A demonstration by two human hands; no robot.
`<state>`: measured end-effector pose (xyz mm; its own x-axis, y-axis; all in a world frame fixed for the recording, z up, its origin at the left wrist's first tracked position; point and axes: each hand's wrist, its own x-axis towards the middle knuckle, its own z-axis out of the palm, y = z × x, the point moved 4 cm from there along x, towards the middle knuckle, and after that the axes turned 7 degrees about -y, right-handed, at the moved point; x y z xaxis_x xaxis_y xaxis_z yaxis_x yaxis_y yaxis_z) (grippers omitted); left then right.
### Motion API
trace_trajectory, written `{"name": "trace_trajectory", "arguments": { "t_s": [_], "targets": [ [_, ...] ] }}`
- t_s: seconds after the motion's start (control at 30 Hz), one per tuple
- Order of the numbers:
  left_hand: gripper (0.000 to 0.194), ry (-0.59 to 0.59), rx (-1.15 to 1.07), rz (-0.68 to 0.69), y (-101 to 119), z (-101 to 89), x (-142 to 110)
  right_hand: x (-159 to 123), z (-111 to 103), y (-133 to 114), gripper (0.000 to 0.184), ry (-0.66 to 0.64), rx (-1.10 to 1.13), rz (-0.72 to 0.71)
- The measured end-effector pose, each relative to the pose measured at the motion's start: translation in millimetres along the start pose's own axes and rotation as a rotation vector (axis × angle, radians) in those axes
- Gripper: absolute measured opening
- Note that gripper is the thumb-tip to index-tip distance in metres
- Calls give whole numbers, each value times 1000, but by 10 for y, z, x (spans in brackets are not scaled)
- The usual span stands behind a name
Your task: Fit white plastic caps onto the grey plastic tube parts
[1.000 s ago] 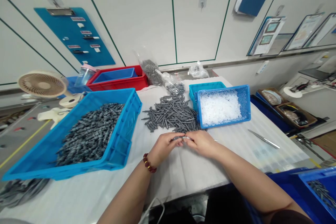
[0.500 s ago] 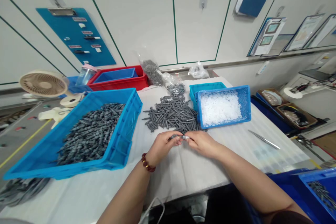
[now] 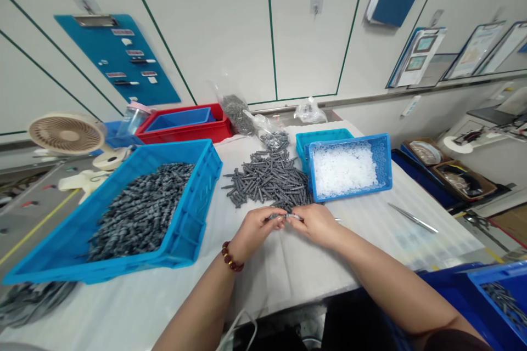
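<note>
My left hand (image 3: 257,228) and my right hand (image 3: 315,225) meet above the white-covered table, pinching a small grey plastic part with a shiny metal band (image 3: 289,216) between their fingertips. Just beyond my fingers lies a loose heap of grey plastic parts (image 3: 267,180). To the right, a blue tray of small white translucent pieces (image 3: 349,195) stands near my right hand. To the left, a large blue crate (image 3: 201,197) filled with grey parts stands near my left hand. A beaded bracelet (image 3: 231,256) circles my left wrist.
Steel tweezers (image 3: 414,218) lie on the table at the right. Behind stand a teal tray (image 3: 323,136), a red crate (image 3: 185,132), and plastic bags of grey parts (image 3: 235,115). A desk fan (image 3: 66,133) stands at the left, and a dark blue crate (image 3: 494,296) sits at the lower right.
My hands stay together on the small part, with only slight finger movement. The view has shifted very slightly.
</note>
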<state>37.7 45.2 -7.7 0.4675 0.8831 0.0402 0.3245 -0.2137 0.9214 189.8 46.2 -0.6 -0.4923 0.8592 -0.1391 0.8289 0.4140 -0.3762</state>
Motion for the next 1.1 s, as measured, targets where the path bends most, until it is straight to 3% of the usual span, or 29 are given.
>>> {"name": "trace_trajectory", "arguments": {
  "t_s": [0.1, 0.17, 0.3, 0.37, 0.43, 0.53, 0.63, 0.7, 0.77, 0.83, 0.97, 1.1],
  "targets": [
    [24, 31, -33, -29, -17, -25, 1, -1, -12, 20, 26, 11, -27, 66],
    [27, 81, -186, -95, -54, -76, 4, -2, -30, 37, 27, 18, -16, 83],
    [40, 295, -625, -204, -149, -263, -8, 1, -64, 59, 27, 47, 44, 77],
    [37, 379, -685, -201, -184, -349, -10, 5, -68, 62, 25, 51, 71, 77],
    [26, 426, -555, -195, -208, -397, -1, 10, -67, 65, 24, 58, 100, 77],
    [32, 418, -41, -152, -176, -366, 54, 19, -58, 72, 22, 80, 164, 42],
    [26, 302, 350, -74, -130, -197, 145, 29, -36, 69, 21, 113, 251, -78],
    [16, 207, 507, -63, -144, -79, 193, 30, -13, 60, 26, 120, 295, -173],
    [19, 127, 643, -67, -180, 2, 219, 30, 12, 55, 29, 109, 311, -228],
    [16, 130, 635, -68, -214, 11, 218, 29, 29, 58, 27, 92, 296, -229],
    [13, 251, 482, -72, -201, -90, 157, 27, 19, 68, 20, 66, 242, -176],
    [14, 273, 99, -89, -163, -154, 88, 21, -10, 62, 18, 55, 259, -167]
  ]
}}
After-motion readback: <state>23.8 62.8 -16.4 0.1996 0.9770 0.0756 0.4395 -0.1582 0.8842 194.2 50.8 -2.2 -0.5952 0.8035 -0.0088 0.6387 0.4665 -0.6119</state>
